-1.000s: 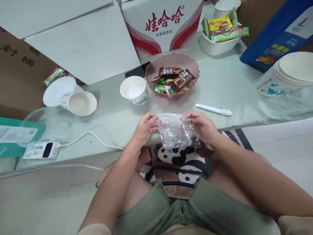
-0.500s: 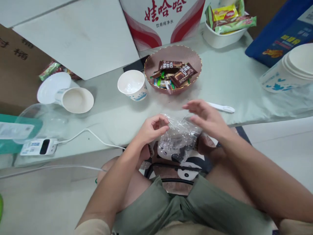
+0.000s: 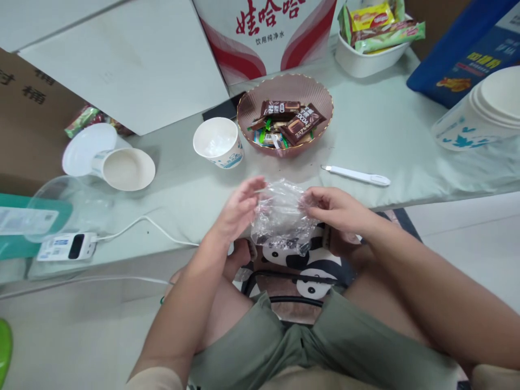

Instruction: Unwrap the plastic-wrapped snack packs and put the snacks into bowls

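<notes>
A crumpled piece of clear plastic film (image 3: 280,216) hangs between my hands, over the front edge of the table. My right hand (image 3: 333,206) is closed, pinching the film's right side between thumb and fingers. At its left side my left hand (image 3: 239,208) is open, its fingers apart and slightly blurred; the fingertips lie close to the film, and I cannot tell whether they touch it. Beyond my right hand, a slim white-handled tool (image 3: 357,176) with a small metal tip lies on the table. A paper cup (image 3: 219,143) stands upright past my left hand.
A pink scalloped bowl (image 3: 327,122) holds wrapped snacks. Behind it are a white container (image 3: 361,62) of snack packs and a water carton (image 3: 268,49). Stacked paper cups (image 3: 467,122) stand right. Left are a tipped cup (image 3: 125,168) and a white device (image 3: 67,246) with a cable.
My right hand has come down and taken hold of the film's right side. My left hand has released its pinch and spread its fingers. The film has shifted left and up.
</notes>
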Motion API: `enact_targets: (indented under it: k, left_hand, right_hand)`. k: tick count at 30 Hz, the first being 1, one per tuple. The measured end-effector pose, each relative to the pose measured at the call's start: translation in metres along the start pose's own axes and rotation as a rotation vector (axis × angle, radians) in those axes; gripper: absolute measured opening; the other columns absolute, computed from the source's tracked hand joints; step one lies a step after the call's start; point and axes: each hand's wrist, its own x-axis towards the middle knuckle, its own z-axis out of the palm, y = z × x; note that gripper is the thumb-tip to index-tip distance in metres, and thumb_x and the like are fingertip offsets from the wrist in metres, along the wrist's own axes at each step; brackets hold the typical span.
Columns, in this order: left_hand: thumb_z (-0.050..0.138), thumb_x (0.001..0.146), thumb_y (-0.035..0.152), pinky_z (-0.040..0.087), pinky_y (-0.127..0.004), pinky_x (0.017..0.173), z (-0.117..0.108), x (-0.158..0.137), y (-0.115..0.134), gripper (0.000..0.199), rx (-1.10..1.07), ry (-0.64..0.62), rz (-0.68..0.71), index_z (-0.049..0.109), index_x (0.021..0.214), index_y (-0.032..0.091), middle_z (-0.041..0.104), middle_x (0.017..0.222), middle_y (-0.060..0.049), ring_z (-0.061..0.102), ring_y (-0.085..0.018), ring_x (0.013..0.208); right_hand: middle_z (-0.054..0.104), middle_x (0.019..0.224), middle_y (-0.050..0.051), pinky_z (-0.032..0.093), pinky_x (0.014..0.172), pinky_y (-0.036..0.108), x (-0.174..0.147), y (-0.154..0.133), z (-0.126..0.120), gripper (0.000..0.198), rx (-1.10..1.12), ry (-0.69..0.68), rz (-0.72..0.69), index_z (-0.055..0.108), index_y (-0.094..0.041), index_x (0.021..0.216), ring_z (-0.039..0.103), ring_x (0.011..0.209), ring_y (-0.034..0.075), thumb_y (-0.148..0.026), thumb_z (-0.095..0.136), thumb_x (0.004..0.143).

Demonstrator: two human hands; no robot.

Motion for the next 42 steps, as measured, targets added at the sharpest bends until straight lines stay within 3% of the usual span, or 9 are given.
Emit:
enact_targets:
  k: [4,10,18,23,26,30,36,39,42]
  left_hand:
    - [0.083,0.069,0.031,0.054,-0.029,0.07,0.015,-0.002,-0.003,0.036,0.184,-0.105,-0.224,0.07,0.1,0.018,0.075,0.086,-0.005,0.072,-0.019,0.079]
    - [0.076,0.072,0.027,0.054,-0.027,0.063,0.013,-0.003,-0.004,0.021,0.19,0.086,-0.16,0.07,0.089,0.016,0.075,0.077,-0.002,0.071,-0.016,0.063]
    - [0.083,0.075,0.03,0.06,-0.028,0.068,0.013,-0.005,-0.003,0.023,0.214,0.024,-0.066,0.073,0.089,0.016,0.08,0.083,-0.005,0.077,-0.019,0.073]
    - [0.087,0.073,0.045,0.06,-0.029,0.067,0.012,-0.003,-0.008,0.042,0.078,0.09,-0.064,0.071,0.098,0.016,0.08,0.083,-0.006,0.077,-0.02,0.071]
    - [0.091,0.068,0.047,0.06,-0.027,0.065,0.015,-0.002,-0.008,0.05,0.003,0.115,-0.092,0.067,0.101,0.018,0.08,0.084,-0.005,0.077,-0.019,0.069]
    - [0.09,0.065,0.048,0.061,-0.029,0.066,0.019,-0.002,-0.008,0.055,0.002,0.08,-0.118,0.066,0.105,0.019,0.078,0.081,-0.002,0.074,-0.018,0.064]
    - [0.084,0.071,0.051,0.041,-0.022,0.041,0.011,0.0,-0.006,0.039,0.173,0.168,-0.082,0.07,0.083,0.017,0.057,0.054,0.005,0.05,-0.009,0.042]
    - [0.088,0.062,0.044,0.041,-0.023,0.039,0.009,-0.001,0.0,0.038,0.098,0.157,-0.089,0.069,0.084,0.02,0.057,0.055,0.006,0.048,-0.009,0.04]
    - [0.085,0.056,0.032,0.043,-0.022,0.046,0.006,-0.002,0.008,0.027,0.043,0.179,-0.053,0.067,0.072,0.019,0.061,0.061,0.003,0.052,-0.009,0.048]
  right_hand:
    - [0.07,0.096,0.004,0.048,0.066,0.031,0.004,0.001,0.005,0.028,-0.006,0.121,-0.046,0.066,-0.021,0.105,0.058,0.071,0.015,-0.026,0.063,0.077]
    - [0.068,0.113,0.006,0.056,0.077,0.034,0.016,0.013,0.0,0.037,0.15,0.584,-0.078,0.059,-0.026,0.112,0.066,0.085,0.017,-0.019,0.063,0.076]
    - [0.067,0.092,0.003,0.056,0.073,0.033,0.008,0.002,0.014,0.032,0.167,0.394,-0.047,0.063,-0.023,0.102,0.063,0.079,0.017,-0.038,0.077,0.077]
    - [0.066,0.084,-0.001,0.055,0.073,0.031,0.011,-0.001,0.009,0.025,0.349,0.654,-0.093,0.06,-0.025,0.095,0.063,0.074,0.014,-0.035,0.074,0.077]
    - [0.069,0.096,0.001,0.058,0.078,0.033,0.011,-0.002,0.012,0.036,0.474,0.515,-0.06,0.06,-0.027,0.105,0.068,0.084,0.017,-0.042,0.074,0.075]
    - [0.071,0.083,0.003,0.056,0.077,0.035,0.005,-0.007,0.021,0.024,0.261,0.213,0.041,0.067,-0.021,0.09,0.066,0.08,0.02,-0.04,0.073,0.076]
    - [0.065,0.07,-0.001,0.049,0.057,0.029,0.001,-0.009,0.023,0.016,0.235,0.171,0.074,0.069,-0.023,0.094,0.058,0.061,0.015,-0.031,0.062,0.082]
    - [0.065,0.073,-0.002,0.047,0.054,0.027,0.001,-0.005,0.02,0.021,0.374,0.191,0.056,0.067,-0.026,0.101,0.056,0.059,0.013,-0.032,0.062,0.081]
    - [0.067,0.078,0.002,0.052,0.06,0.032,0.0,-0.001,0.012,0.015,0.42,0.151,-0.019,0.067,-0.024,0.085,0.059,0.063,0.016,-0.034,0.06,0.077]
